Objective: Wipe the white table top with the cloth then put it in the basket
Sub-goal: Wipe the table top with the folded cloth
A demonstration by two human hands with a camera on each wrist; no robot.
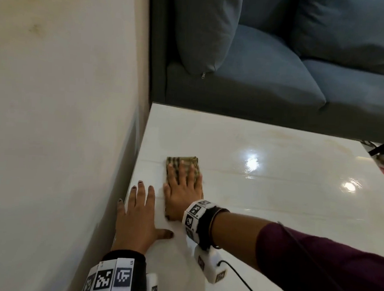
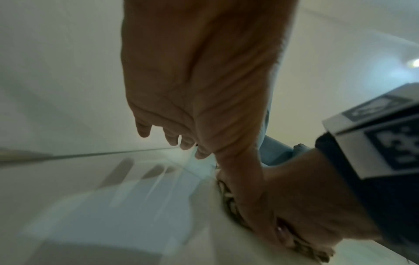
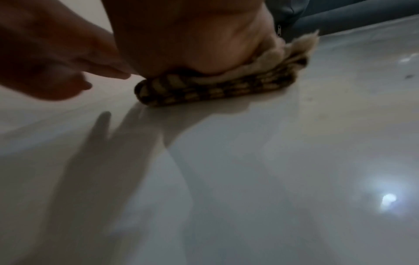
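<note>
Head: folded checked cloth under flat rt hand

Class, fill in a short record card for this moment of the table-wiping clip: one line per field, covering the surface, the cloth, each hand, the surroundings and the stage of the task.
Surface: glossy white table top, lamp glare on it
Cloth: folded checked cloth, flat on the table near its left edge
Right hand: right hand pressing flat on the cloth, fingers straight
Left hand: left hand spread flat on the table beside it, holding nothing
Surroundings: blue sofa behind the table, pale wall at left
Basket: not in view
Stage: wiping; cloth not yet put away
</note>
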